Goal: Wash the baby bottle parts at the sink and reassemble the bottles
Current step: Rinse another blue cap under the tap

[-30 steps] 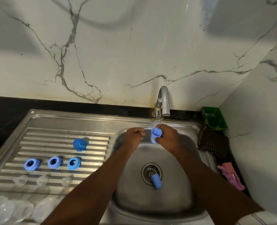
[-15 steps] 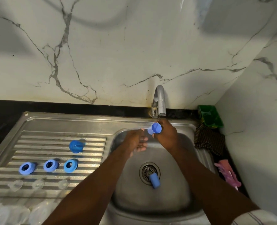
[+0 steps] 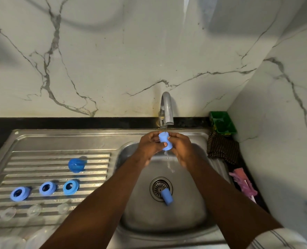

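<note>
1. The blue cap [image 3: 165, 141] is held just under the spout of the tap [image 3: 166, 108], above the back of the sink [image 3: 194, 209]. A thin stream of water runs onto it and falls past it.
2. Left hand [image 3: 148, 147]: the fingers [image 3: 152, 135] are curled round the cap's left side and grip it.
3. Right hand [image 3: 181, 149]: the fingers [image 3: 175, 136] are curled round the cap's right side and also grip it. Which way the cap's open mouth faces cannot be told.
4. Handling, as judged: the cap is small, light, stiff plastic. It is wet and therefore slippery, but not fragile. It is best held across the side wall between thumb and fingers, so the mouth stays free for rinsing.
5. A second cap [image 3: 167, 196] lies on its side over the drain [image 3: 157, 187] and appears still to be washed.
6. The ribbed surface [image 3: 50, 157] left of the sink carries a domed blue cover [image 3: 76, 165], three blue rings [image 3: 47, 188] in a row and three clear teats [image 3: 34, 210] in front of them.
7. Clear bottles [image 3: 5, 241] lie at the lower left edge, blurred. Reassembly appears not yet begun.
</note>
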{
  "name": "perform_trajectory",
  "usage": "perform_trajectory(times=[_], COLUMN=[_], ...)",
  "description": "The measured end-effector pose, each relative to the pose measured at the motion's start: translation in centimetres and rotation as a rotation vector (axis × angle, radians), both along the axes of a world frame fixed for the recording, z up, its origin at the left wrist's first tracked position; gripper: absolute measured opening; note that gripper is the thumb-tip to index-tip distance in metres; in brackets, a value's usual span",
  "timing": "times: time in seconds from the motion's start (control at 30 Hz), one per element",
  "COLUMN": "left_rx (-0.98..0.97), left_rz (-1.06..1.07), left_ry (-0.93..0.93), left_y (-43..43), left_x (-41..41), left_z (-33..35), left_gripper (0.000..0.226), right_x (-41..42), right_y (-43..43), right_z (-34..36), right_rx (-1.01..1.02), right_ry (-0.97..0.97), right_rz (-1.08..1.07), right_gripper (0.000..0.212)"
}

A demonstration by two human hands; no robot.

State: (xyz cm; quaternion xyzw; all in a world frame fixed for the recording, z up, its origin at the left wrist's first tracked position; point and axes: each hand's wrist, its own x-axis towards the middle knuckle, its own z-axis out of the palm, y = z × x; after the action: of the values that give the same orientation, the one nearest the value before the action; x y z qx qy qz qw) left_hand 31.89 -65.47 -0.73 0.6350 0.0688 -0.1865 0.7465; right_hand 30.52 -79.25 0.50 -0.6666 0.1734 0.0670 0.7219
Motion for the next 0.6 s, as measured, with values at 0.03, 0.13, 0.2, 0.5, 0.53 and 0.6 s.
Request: perform_trajectory(times=[0.03,0.13,0.2,0.5,0.53,0.6], left_rx=[0.011,0.016,0.042,0.155,0.147,0.132], left_rz=[-0.003,-0.019,-0.043,-0.100,-0.099,-0.072], left_ry=[-0.027,-0.080,-0.102,-0.132,-0.110,-0.063], left_y=[0.1,0.5,0.9,0.2,-0.4,-1.0], left_x=[-0.1,-0.2,-0.6,-3.6,-4.4,-5.4], left_z=[0.0,-0.3,-0.5,-0.6,-0.4,-0.6], left_gripper=[0.040,0.039,0.040,0.025,0.020,0.015], right_x=[-0.2,-1.1,-1.6,-4.3,-4.7,-4.8], right_y=[0.1,0.2,0.2,-1.6,-2.2,-3.2], right_z=[0.0,0.1,0.4,1.2,0.9,0.5], right_rx=[0.021,0.034,0.026,-0.248,-0.345,-0.666], right_ry=[0.013,0.030,0.052,0.132,0.118,-0.012], right_rz=[0.025,0.098,0.137,0.194,0.192,0.159], right_gripper=[0.030,0.035,0.038,0.041,0.038,0.031])
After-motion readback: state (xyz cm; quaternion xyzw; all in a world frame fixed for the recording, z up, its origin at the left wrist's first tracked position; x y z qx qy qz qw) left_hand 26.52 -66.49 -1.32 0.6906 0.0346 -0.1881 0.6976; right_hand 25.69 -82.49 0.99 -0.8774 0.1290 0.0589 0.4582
